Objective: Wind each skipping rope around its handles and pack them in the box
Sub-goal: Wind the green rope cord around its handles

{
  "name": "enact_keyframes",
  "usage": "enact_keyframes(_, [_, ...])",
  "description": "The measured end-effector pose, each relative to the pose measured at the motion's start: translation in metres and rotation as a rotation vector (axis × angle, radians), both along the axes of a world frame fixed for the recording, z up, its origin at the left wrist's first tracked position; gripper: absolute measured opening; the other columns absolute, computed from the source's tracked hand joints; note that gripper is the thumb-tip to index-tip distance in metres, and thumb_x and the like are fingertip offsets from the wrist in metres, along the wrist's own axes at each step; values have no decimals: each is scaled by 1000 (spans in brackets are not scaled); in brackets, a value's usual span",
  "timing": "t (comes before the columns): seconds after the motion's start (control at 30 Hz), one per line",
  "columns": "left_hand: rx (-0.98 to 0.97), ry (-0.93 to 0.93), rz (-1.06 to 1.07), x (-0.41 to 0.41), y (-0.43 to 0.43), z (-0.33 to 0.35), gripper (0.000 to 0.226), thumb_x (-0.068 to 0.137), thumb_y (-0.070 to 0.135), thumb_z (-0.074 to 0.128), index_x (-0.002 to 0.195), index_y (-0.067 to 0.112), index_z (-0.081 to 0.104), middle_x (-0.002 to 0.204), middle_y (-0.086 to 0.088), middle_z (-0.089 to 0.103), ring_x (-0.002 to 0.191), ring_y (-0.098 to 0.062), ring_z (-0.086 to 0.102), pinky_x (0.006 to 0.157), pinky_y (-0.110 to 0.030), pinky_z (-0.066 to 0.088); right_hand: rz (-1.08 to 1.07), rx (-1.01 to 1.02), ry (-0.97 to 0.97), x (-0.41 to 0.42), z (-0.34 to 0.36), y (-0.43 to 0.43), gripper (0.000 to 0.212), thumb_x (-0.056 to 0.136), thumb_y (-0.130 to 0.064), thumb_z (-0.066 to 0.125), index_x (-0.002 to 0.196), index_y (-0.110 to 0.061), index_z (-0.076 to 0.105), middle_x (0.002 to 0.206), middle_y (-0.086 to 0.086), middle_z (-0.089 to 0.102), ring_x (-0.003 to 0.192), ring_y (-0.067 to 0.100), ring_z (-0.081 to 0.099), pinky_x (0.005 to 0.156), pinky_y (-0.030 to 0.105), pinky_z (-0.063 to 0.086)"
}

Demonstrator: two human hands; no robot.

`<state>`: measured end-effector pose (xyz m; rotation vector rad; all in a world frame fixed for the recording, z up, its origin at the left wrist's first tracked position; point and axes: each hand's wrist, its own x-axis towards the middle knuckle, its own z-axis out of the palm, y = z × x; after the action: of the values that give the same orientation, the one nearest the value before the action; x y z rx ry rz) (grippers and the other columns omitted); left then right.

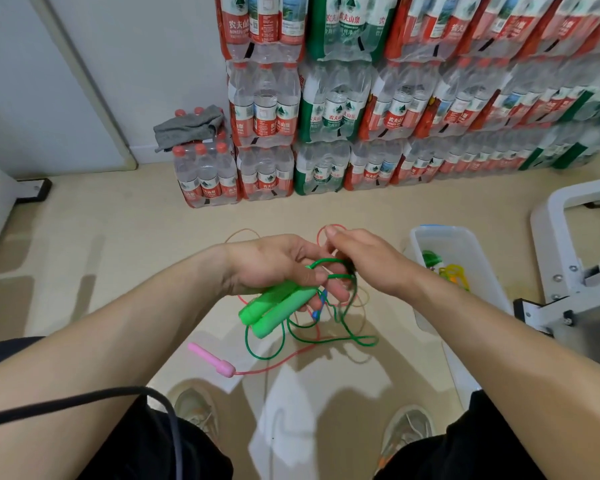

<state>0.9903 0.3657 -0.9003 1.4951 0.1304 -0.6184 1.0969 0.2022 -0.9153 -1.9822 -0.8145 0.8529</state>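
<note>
My left hand [278, 268] grips the two green handles [274, 310] of a green skipping rope side by side. Its green cord [329, 337] loops over my fingers and hangs down in loose loops. My right hand [364, 258] is just right of the left, fingers curled on the green cord near the handle tops. On the floor below lies a pink handle [212, 360] with a thin red cord [284, 360] trailing away. A clear plastic box [478, 268] stands at the right, holding wound green and yellow ropes [444, 270].
Shrink-wrapped packs of water bottles [361, 116] are stacked against the back wall. A white metal frame [568, 244] stands at the right beside the box. A black cable [84, 400] crosses my left arm. My shoes [406, 431] are on the beige floor.
</note>
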Motion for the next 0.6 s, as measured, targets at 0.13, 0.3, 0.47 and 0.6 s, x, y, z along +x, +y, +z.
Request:
enact_keyframes(0.13, [48, 2, 105, -1, 6, 0, 18, 101, 1, 49, 112, 1, 64, 102, -13, 74, 78, -23, 67, 82, -40, 53, -26, -16, 75, 3, 7, -3, 47, 107, -37, 43, 75, -8, 62, 48, -13, 40, 44, 5, 34, 53, 28, 28])
enact_keyframes(0.3, [-86, 75, 213, -5, 4, 4, 36, 106, 23, 40, 112, -2, 66, 83, -13, 67, 73, -25, 64, 68, -29, 55, 8, 132, 99, 4, 11, -6, 17, 98, -17, 64, 81, -14, 64, 55, -12, 49, 51, 1, 39, 52, 13, 32])
enact_keyframes(0.47, [-120, 94, 249, -11, -7, 1, 33, 106, 9, 38, 119, -9, 62, 88, -14, 72, 76, -22, 66, 60, -23, 54, -51, 227, 80, 6, 7, -7, 18, 83, -7, 78, 77, -12, 63, 58, -1, 57, 54, 6, 51, 52, 11, 38])
enact_keyframes(0.6, [-161, 66, 213, -14, -8, 0, 33, 103, 1, 42, 126, -20, 53, 84, -1, 75, 74, -17, 67, 58, -21, 53, -43, 281, 129, 8, 7, -7, 19, 74, -9, 82, 73, -11, 63, 57, -3, 61, 53, 4, 53, 52, 12, 39])
